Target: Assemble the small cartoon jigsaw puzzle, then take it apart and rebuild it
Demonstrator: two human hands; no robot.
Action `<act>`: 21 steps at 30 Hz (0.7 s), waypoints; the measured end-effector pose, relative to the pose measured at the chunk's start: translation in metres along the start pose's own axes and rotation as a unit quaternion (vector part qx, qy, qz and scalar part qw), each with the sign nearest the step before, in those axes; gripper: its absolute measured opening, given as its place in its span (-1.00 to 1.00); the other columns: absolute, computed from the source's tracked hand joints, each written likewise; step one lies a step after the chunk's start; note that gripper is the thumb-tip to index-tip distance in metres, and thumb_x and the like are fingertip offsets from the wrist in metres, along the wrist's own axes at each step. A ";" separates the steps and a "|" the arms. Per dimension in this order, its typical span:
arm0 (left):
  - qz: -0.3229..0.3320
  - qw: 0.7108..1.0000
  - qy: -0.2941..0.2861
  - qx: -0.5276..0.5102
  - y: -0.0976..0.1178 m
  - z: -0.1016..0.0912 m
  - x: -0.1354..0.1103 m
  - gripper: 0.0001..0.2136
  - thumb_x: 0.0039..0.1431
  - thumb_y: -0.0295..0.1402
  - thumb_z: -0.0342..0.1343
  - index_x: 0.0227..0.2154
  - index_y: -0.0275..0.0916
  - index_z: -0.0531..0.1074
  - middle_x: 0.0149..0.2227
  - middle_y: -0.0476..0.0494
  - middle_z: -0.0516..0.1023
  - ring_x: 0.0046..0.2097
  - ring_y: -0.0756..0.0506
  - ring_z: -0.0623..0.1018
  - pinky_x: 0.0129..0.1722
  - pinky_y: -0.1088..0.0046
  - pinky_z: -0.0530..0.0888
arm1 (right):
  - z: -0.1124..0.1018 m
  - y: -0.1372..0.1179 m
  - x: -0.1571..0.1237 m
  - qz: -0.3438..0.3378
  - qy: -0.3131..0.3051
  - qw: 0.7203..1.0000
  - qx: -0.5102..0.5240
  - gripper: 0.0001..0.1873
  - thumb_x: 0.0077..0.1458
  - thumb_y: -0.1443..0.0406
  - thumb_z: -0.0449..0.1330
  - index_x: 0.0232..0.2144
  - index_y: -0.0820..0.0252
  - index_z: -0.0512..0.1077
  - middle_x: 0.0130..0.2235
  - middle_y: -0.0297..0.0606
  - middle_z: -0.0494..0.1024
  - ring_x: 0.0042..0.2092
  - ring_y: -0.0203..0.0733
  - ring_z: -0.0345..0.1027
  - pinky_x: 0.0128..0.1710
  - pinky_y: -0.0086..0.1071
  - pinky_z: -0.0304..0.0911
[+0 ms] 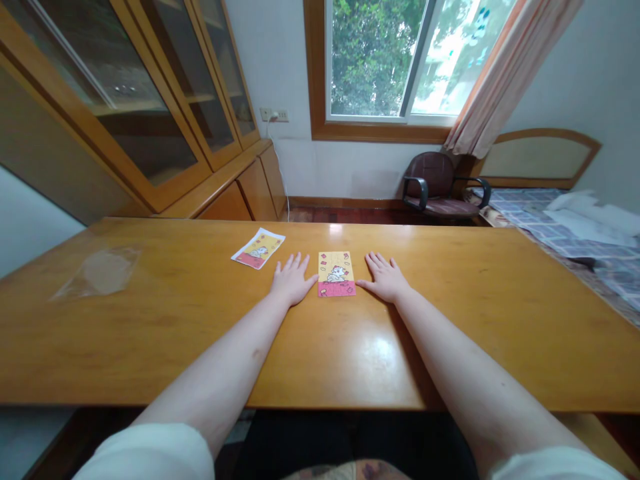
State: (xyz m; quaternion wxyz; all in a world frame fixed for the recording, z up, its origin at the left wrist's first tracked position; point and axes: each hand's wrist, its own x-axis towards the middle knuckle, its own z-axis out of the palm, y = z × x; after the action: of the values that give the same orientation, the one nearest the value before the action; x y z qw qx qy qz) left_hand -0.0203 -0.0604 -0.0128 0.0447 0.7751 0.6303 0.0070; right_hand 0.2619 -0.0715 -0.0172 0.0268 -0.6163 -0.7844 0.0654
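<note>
Your left hand (293,280), right hand (385,279) flat beside picture card (337,273), fingers apart; card looks thin, light, slippery on varnished table (500,333); pinch long edges.

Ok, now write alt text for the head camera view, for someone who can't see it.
A person's left hand and right hand lie flat on a wooden table either side of a yellow and pink picture card. A second card lies tilted beyond the left hand, and a clear plastic bag lies further left.

Beyond the fingers (380,261), a curtained window (370,60) lights a white wall (340,170); glass-fronted wooden cabinets (150,113) stand left, a dark office chair (433,177) and bed (530,213) right.
</note>
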 end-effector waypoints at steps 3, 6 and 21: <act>0.001 1.000 -0.002 -0.006 -0.001 0.000 0.001 -0.30 0.21 0.11 -0.32 0.32 -0.16 -0.10 0.37 -0.18 -0.14 0.36 -0.23 -0.09 0.27 -0.04 -0.09 | -0.001 0.000 0.000 0.001 -0.001 1.000 0.002 0.04 0.04 -0.29 -0.15 0.33 0.28 -0.12 0.36 -0.07 -0.14 0.36 0.04 -0.32 0.29 0.06 -0.37; -0.001 1.000 -0.002 -0.007 -0.001 0.001 0.001 -0.29 0.20 0.12 -0.32 0.32 -0.16 -0.10 0.37 -0.18 -0.14 0.37 -0.23 -0.10 0.28 -0.03 -0.09 | -0.002 -0.001 0.000 0.002 -0.002 1.000 0.007 0.03 0.03 -0.29 -0.13 0.33 0.27 -0.12 0.36 -0.08 -0.15 0.36 0.03 -0.32 0.29 0.05 -0.37; -0.095 0.987 0.075 -0.101 0.015 0.001 0.014 -0.50 0.20 0.01 -0.16 0.10 -0.12 0.30 0.24 -0.20 0.26 0.26 -0.26 0.20 0.24 -0.08 0.01 | -0.003 -0.019 0.028 0.166 0.076 0.978 0.100 -0.47 0.25 0.02 -0.11 0.13 0.11 0.31 0.19 -0.14 0.30 0.19 -0.02 0.11 0.19 -0.07 -0.11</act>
State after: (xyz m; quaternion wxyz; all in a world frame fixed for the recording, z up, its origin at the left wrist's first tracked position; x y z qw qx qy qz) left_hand -0.0025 -0.0497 -0.0136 0.0758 0.7004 0.6986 0.1250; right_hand 0.2370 -0.0491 -0.0129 0.1368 -0.7350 -0.6565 0.1001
